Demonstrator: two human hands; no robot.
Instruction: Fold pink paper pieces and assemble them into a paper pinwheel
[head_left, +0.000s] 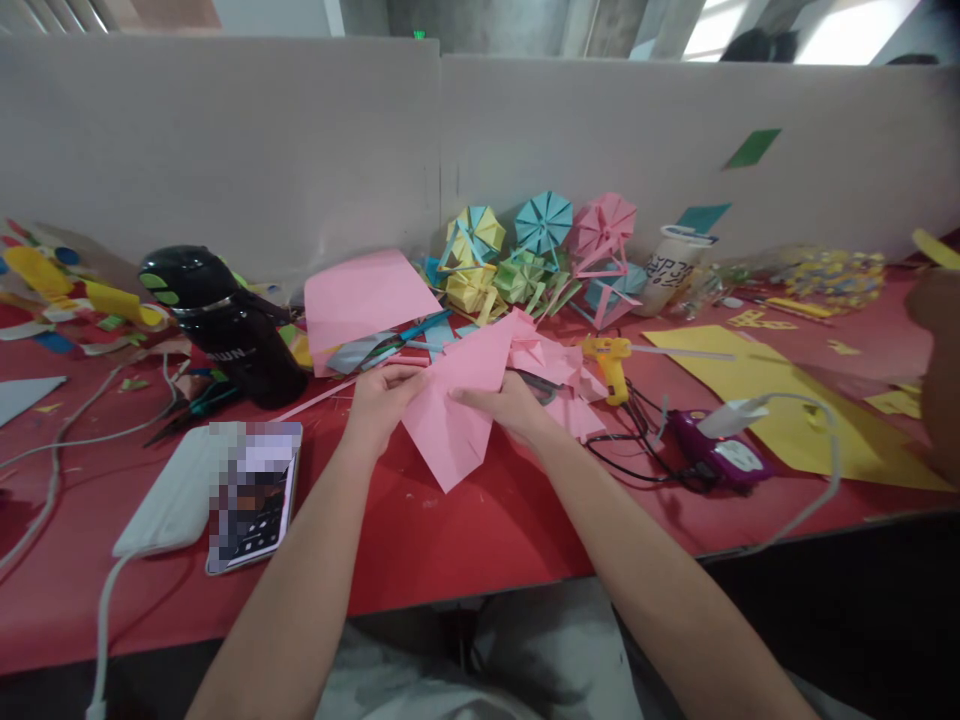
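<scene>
A creased pink sheet of paper is held up over the red table between both hands, one corner pointing down toward me. My left hand grips its left edge, thumb and fingers pinched on it. On the right side, my right hand has its thumb lying across the front, its fingers hidden behind the paper. More folded pink paper pieces lie just behind and to the right, with the dark handle of a tool partly showing among them. A flat pink sheet leans behind my left hand.
Folded paper umbrellas in several colours stand against the grey partition. To the right are a yellow glue gun, a purple power socket with cables and a yellow sheet. A black bottle and a phone sit left.
</scene>
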